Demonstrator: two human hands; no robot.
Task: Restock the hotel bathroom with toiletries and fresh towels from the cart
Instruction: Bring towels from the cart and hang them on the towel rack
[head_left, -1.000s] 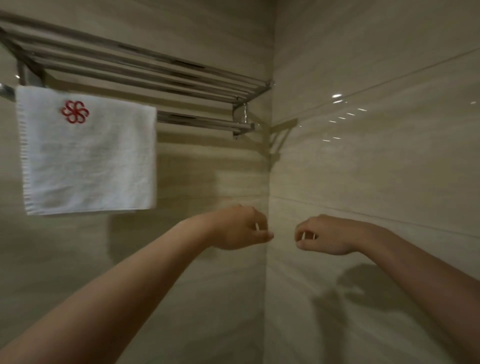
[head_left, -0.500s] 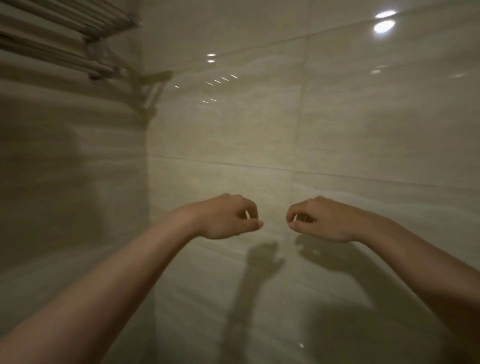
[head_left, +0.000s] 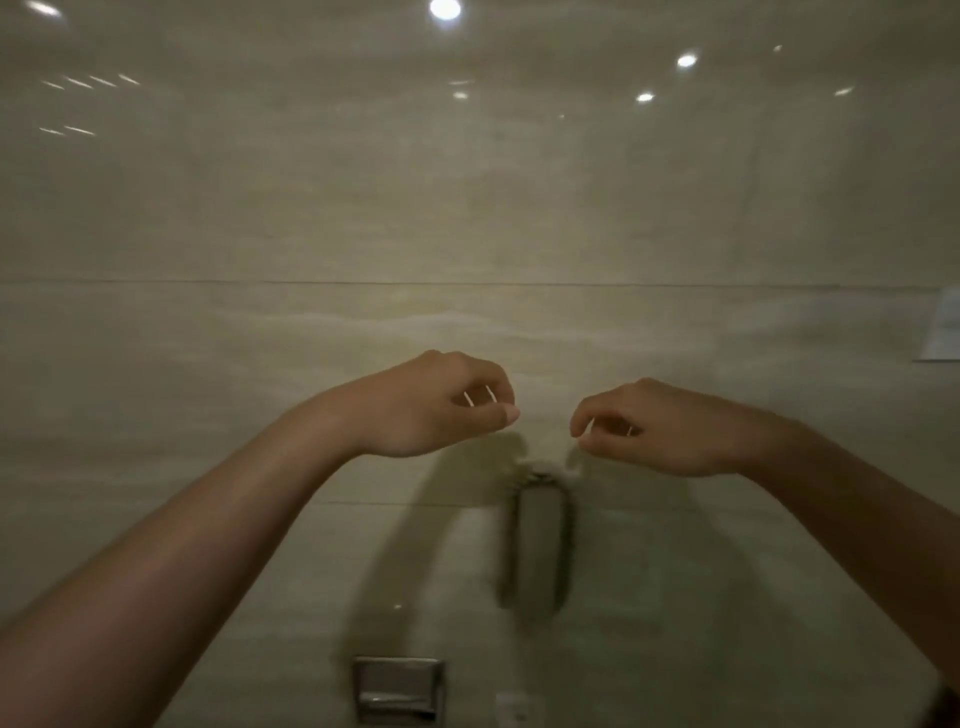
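**Both hands raised, holding nothing, before a tiled wall**

The left hand and the right hand hang from bent wrists near the middle of the view, close together but apart. The fingers of both are loosely curled, and neither grips anything. No towel or toiletry is in view.

Behind them is a glossy beige tiled wall with light spots reflected towards 12 o'clock. A blurred upright fixture is mounted just below the hands. A metal holder sits at 6 o'clock, and a pale sheet at 3 o'clock.
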